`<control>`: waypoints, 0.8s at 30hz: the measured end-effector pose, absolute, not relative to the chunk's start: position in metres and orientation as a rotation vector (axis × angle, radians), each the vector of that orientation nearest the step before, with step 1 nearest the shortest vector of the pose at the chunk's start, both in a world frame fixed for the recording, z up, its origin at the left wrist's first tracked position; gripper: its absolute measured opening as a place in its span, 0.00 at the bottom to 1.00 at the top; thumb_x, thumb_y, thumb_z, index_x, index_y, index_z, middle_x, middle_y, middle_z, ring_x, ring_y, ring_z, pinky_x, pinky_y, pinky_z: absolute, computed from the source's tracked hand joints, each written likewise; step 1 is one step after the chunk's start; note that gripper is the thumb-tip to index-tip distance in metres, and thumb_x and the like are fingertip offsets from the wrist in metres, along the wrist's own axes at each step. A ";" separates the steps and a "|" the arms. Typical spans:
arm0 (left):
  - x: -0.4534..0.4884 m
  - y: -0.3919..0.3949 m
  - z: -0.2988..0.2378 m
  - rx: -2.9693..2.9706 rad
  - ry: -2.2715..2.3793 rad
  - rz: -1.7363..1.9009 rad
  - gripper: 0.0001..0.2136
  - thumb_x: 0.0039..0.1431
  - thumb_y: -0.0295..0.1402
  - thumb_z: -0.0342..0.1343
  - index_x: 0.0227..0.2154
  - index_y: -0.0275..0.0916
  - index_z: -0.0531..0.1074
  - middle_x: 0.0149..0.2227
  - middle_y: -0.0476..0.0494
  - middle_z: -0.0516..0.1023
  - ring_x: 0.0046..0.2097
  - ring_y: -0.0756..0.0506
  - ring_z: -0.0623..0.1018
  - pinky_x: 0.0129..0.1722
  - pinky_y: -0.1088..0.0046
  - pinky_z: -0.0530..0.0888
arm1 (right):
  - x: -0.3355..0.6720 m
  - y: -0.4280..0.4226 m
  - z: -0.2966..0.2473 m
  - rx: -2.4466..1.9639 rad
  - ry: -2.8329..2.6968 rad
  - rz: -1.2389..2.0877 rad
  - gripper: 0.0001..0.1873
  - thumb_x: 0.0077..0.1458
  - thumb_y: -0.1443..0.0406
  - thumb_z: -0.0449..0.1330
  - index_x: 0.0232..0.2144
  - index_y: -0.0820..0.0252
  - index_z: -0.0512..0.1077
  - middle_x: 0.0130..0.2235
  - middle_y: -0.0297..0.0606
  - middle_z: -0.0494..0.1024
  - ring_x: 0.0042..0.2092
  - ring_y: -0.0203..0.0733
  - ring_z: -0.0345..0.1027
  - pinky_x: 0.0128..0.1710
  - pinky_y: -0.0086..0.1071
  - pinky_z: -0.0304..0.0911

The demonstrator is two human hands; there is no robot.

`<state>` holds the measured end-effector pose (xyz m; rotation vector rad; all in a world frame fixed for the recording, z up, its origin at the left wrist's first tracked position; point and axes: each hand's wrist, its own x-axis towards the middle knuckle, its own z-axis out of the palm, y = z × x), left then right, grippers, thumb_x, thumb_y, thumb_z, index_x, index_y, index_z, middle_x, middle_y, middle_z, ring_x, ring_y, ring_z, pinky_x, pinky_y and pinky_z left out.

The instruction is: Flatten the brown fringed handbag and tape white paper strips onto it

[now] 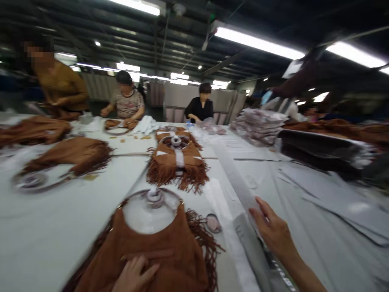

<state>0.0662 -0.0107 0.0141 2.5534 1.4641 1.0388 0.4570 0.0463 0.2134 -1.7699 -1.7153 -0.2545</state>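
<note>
A brown suede-like handbag (158, 259) with long fringe lies in front of me, its curved handle pointing away and a wrapped roll (154, 198) inside the loop. My left hand (133, 273) rests on the front of this bag by its zip line, thumb spread from the fingers. To the right, my right hand (275, 231) has thumb and fingers closed at the edge of a long whitish strip (232, 170) that runs away across the table. Under that wrist lies a grey plastic-looking packet (251, 247). Beside the fringe sits a small round pinkish item (213, 223).
Further fringed bags lie ahead (178, 160) and at left (73, 154). Stacked plastic-wrapped packs (258, 123), a dark bundle (319, 150) and white sheets (337, 194) occupy the right. Several co-workers stand or sit across the table (75, 211).
</note>
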 end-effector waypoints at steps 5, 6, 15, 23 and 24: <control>0.045 -0.031 0.027 2.484 1.529 0.790 0.18 0.62 0.27 0.47 0.51 0.52 0.68 0.37 0.45 0.68 0.40 0.46 0.68 0.39 0.67 0.66 | 0.327 0.029 0.172 -1.335 -2.275 0.329 0.19 0.62 0.56 0.47 0.49 0.56 0.68 0.48 0.42 0.75 0.47 0.45 0.70 0.47 0.36 0.67; 0.045 -0.030 0.030 2.464 1.543 0.786 0.17 0.63 0.27 0.46 0.51 0.52 0.68 0.37 0.45 0.67 0.40 0.45 0.67 0.39 0.67 0.65 | 0.305 0.028 0.160 -1.312 -2.366 0.351 0.18 0.62 0.58 0.46 0.48 0.57 0.69 0.47 0.43 0.75 0.48 0.45 0.69 0.48 0.37 0.66; 0.045 -0.028 0.028 2.388 1.515 0.883 0.12 0.63 0.31 0.48 0.47 0.48 0.69 0.42 0.44 0.68 0.44 0.43 0.66 0.41 0.65 0.65 | 0.221 0.034 0.113 -1.471 -2.643 0.280 0.20 0.61 0.60 0.49 0.52 0.63 0.66 0.47 0.49 0.72 0.49 0.51 0.65 0.49 0.41 0.61; 0.044 -0.027 0.030 2.348 1.505 0.879 0.07 0.64 0.32 0.47 0.41 0.44 0.69 0.39 0.46 0.69 0.43 0.44 0.67 0.40 0.66 0.65 | 0.215 0.039 0.099 -1.475 -2.488 0.598 0.11 0.57 0.64 0.49 0.37 0.57 0.70 0.38 0.40 0.76 0.42 0.46 0.69 0.43 0.36 0.62; 0.043 -0.027 0.031 2.332 1.507 0.883 0.07 0.64 0.32 0.47 0.40 0.43 0.69 0.39 0.46 0.69 0.43 0.44 0.67 0.41 0.65 0.65 | 0.218 0.040 0.102 -1.485 -2.491 0.615 0.10 0.56 0.64 0.49 0.36 0.57 0.70 0.37 0.39 0.76 0.41 0.46 0.70 0.41 0.36 0.62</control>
